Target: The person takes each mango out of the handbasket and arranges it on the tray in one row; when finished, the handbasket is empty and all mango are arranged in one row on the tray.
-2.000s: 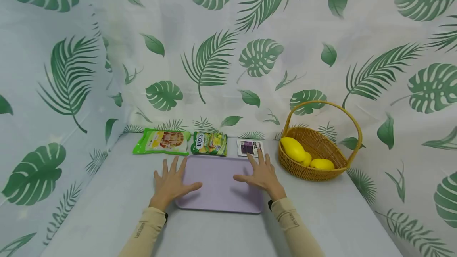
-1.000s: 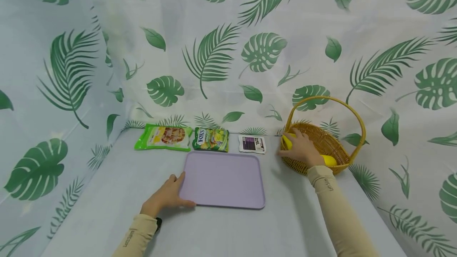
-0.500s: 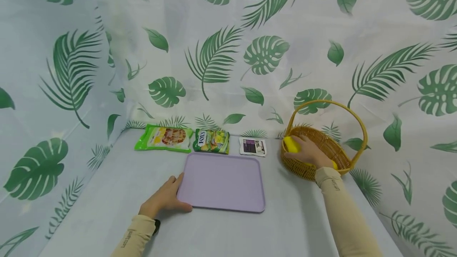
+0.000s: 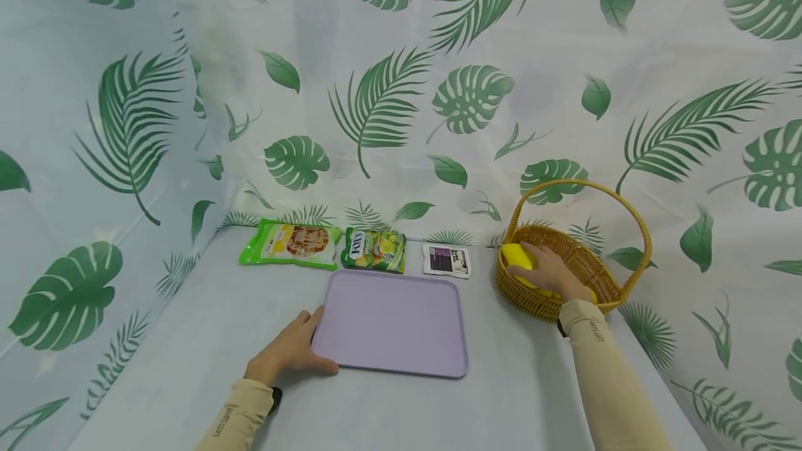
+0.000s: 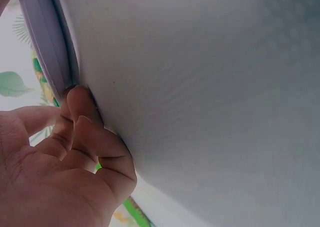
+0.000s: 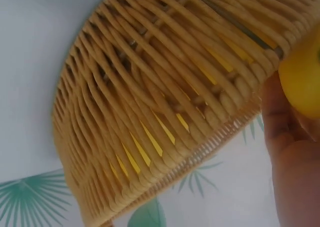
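My left hand lies at the near left corner of a lilac tray. Its thumb is at the front edge, and in the left wrist view the curled fingers touch the tray's rim. My right hand reaches into a wicker basket and grips a large yellow mango-shaped fruit at its left end. In the right wrist view, that fruit shows beside the basket's woven wall. More yellow fruit lies in the basket, mostly hidden by the hand.
Behind the tray, against the leaf-patterned backdrop, lie a green food bag, a FOX'S candy bag and a small white packet. The basket's tall arched handle rises over the right forearm.
Both hands were spread over the tray. The left moved to its near left corner; the right went right into the basket and took hold of the fruit, which now seems little displaced.
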Motion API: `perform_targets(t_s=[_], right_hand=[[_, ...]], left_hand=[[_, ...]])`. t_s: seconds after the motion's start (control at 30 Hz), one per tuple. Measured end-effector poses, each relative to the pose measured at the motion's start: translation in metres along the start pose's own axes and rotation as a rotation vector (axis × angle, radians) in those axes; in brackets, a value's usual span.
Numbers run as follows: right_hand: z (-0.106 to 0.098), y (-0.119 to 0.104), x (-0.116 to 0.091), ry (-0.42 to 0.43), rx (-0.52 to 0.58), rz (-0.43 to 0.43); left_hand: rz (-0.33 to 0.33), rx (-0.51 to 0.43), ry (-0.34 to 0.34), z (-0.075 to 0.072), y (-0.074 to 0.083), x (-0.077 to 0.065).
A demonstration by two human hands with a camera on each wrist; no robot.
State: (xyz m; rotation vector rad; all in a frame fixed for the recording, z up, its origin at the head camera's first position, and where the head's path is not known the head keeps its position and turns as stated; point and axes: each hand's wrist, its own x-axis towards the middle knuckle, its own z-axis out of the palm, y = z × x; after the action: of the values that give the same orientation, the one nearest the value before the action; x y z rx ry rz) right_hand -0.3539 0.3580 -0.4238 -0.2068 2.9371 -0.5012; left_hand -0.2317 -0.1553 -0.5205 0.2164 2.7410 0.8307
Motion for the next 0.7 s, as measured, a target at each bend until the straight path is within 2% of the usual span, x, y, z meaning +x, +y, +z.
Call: perform_targets(t_s=[0.27, 0.7], right_hand=[[0.0, 0.002, 0.0, 0.037, 0.01, -0.005], [0.001, -0.012, -0.002, 0.063, 0.045, -0.034]], left_hand=[[0.005, 0.005, 0.003, -0.001, 0.001, 0.0], [-0.023, 0.008, -0.012, 0.004, -0.002, 0.005]])
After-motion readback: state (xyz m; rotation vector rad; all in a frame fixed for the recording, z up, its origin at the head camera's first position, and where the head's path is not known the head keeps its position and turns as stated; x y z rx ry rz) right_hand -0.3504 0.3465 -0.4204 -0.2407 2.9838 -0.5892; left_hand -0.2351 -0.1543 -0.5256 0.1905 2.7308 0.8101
